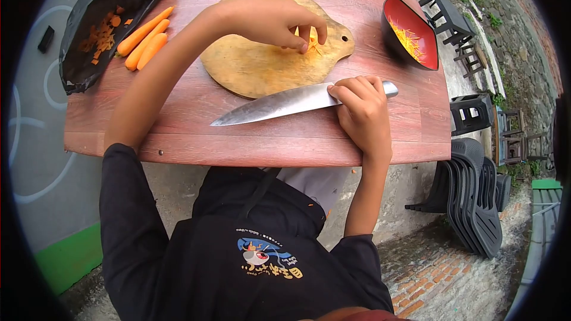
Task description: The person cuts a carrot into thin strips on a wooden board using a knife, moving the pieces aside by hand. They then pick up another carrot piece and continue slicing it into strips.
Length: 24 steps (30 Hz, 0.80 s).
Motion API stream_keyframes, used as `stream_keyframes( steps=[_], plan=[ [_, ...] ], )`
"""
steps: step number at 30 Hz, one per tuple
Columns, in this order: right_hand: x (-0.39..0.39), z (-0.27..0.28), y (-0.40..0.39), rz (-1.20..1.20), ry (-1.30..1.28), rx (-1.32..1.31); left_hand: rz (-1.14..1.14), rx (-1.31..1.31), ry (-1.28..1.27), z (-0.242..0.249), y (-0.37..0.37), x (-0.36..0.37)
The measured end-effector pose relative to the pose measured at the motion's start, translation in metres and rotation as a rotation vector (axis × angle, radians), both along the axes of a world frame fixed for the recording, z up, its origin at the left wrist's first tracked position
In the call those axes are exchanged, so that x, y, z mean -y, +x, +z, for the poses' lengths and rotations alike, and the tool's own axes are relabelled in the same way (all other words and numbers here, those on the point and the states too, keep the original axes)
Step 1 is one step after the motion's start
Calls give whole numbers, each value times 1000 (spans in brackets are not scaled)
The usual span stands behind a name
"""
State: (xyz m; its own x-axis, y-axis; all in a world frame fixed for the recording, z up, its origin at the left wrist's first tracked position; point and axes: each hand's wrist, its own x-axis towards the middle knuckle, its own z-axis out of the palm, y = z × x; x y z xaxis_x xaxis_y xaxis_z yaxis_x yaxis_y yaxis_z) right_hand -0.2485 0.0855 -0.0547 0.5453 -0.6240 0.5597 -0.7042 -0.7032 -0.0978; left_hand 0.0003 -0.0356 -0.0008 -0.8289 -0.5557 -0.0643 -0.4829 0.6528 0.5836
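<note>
My right hand (363,104) is closed round the handle of a large kitchen knife (279,105), whose blade points left along the near edge of a round wooden cutting board (262,65). Over the right part of the board reaches my left hand (291,24), fingers bent downward, with thin orange carrot shreds (314,47) at its fingertips. Whether the fingers grip any shreds is too small to tell. More shreds lie behind the hand at the board's far edge.
Three peeled carrots (143,38) lie left of the board, beside a black plastic bag (74,41) holding carrot scraps. A red and black bowl (431,53) with carrot shreds is at the table's right. Stacked dark chairs (470,196) stand beyond the table.
</note>
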Motion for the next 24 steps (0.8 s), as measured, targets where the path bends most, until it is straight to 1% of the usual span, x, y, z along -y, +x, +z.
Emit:
stream_keyframes(
  steps=[2,6,8,9,11,12,14,16,18,20,24],
  plan=[
    [-1,0,0,0,1,3,-54,-81,-143,-2,0,3],
    [0,0,0,3,-2,12,-50,-68,-150,6,-2,-1],
    [-1,0,0,-2,-2,8,-19,98,-30,10,-2,-3],
    [-1,0,0,-6,0,4,-18,98,-31,9,-1,-3],
    [-1,-1,0,-5,-3,4,-22,9,-89,4,1,-4],
    [-1,-1,0,-4,-5,4,-22,9,-88,7,1,-4],
    [-2,-1,0,-6,-5,5,-36,-25,-180,16,3,-5],
    [-2,-1,0,-8,-5,5,-28,-31,-166,18,5,-3],
    [-3,-1,2,-63,-83,-47,-21,-36,-155,17,7,3],
    [-4,-2,3,-96,-114,-51,-38,-99,-158,12,8,7],
    [-7,-1,1,-153,-192,-67,35,-55,-128,18,-6,-14]
  ],
)
